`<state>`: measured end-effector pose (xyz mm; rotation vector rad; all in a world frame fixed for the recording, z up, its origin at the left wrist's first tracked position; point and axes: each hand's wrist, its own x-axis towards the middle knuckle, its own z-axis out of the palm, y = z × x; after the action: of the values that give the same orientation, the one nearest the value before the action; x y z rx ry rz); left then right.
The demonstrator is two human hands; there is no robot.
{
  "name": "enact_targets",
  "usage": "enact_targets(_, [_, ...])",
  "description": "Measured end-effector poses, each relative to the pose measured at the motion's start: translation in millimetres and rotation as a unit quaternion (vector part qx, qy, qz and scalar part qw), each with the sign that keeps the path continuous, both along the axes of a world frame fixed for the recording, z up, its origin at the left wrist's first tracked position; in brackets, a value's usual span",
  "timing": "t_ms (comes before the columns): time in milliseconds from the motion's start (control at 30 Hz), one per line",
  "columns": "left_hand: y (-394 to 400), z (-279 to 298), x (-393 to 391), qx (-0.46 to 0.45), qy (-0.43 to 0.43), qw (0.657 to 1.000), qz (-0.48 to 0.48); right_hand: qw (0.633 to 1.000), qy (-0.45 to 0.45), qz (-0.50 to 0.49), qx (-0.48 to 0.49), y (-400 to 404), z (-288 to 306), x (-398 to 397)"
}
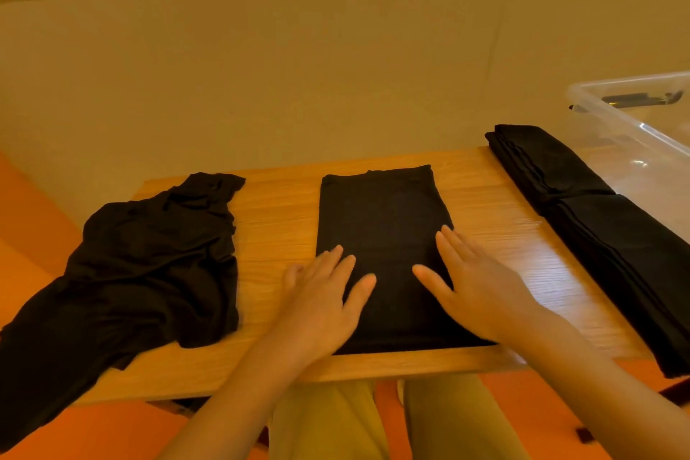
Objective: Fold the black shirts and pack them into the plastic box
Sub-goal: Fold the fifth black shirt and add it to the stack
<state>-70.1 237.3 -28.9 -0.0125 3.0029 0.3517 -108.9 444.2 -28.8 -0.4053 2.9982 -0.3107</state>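
Note:
A black shirt (384, 220), folded into a long narrow rectangle, lies in the middle of the wooden table (276, 213). My left hand (321, 295) lies flat on its near left part with straight fingers. My right hand (474, 284) lies flat on its near right edge, fingers spread. A heap of unfolded black shirts (142, 265) sits at the left and hangs over the table's left edge. Folded black shirts (597, 224) lie in a row along the right side. The clear plastic box (642, 146) stands at the far right.
A beige wall rises just behind the table. The floor around is orange. My legs in khaki trousers show under the near table edge. A dark object is seen through the box's far wall.

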Motion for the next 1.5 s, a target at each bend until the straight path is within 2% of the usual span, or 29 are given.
enact_targets(133, [10.8, 10.0, -59.5, 0.038, 0.125, 0.991, 0.011, 0.996, 0.064, 0.042, -0.036, -25.1, 5.0, -53.9])
enact_targets(267, [6.7, -16.2, -104.9, -0.015, 0.050, 0.998, -0.025, 0.998, 0.021, 0.048, 0.025, -39.2, -19.7, -92.6])
enact_targets(500, [-7.0, -23.9, -116.2, -0.070, -0.020, 0.996, 0.050, 0.997, -0.022, 0.011, 0.076, -3.1, -21.4, -105.3])
enact_targets(567, [-4.1, -20.3, -123.4, -0.071, -0.007, 0.995, 0.065, 0.996, 0.005, 0.009, 0.090, -5.5, -18.8, -110.6])
enact_targets(700, [-3.6, -13.4, -155.6, -0.042, 0.089, 0.993, 0.068, 0.995, 0.084, 0.036, 0.037, -22.1, -7.1, -138.4])
enact_targets(800, [-6.4, -18.0, -180.5, -0.021, 0.062, 0.998, 0.007, 0.996, 0.038, 0.064, 0.040, -31.1, -14.2, -170.0])
enact_targets(900, [-11.4, -25.9, -195.8, -0.032, 0.019, 0.999, -0.010, 0.998, 0.002, 0.041, 0.041, -26.9, -26.2, -190.9])
enact_targets(1167, [-15.4, -31.3, -224.8, -0.047, 0.023, 0.998, 0.022, 0.999, 0.002, 0.029, 0.043, -24.7, -28.2, -219.0])
enact_targets(1300, [-24.5, -26.1, -227.9, -0.059, 0.086, 0.992, 0.071, 0.995, 0.070, 0.045, 0.054, -16.1, -19.4, -227.1])
enact_targets(1367, [-28.1, -23.1, -219.1, -0.072, 0.136, 0.987, 0.054, 0.991, 0.107, 0.069, 0.042, -9.6, -12.6, -221.6])
enact_targets(1433, [-27.6, -18.1, -201.8, -0.049, 0.168, 0.985, 0.012, 0.987, 0.120, 0.103, 0.012, -7.0, -5.0, -204.0])
enact_targets(1500, [-25.1, -10.9, -175.7, 0.000, 0.152, 0.987, -0.055, 0.983, 0.110, 0.144, -0.012, -7.7, 1.7, -175.4])
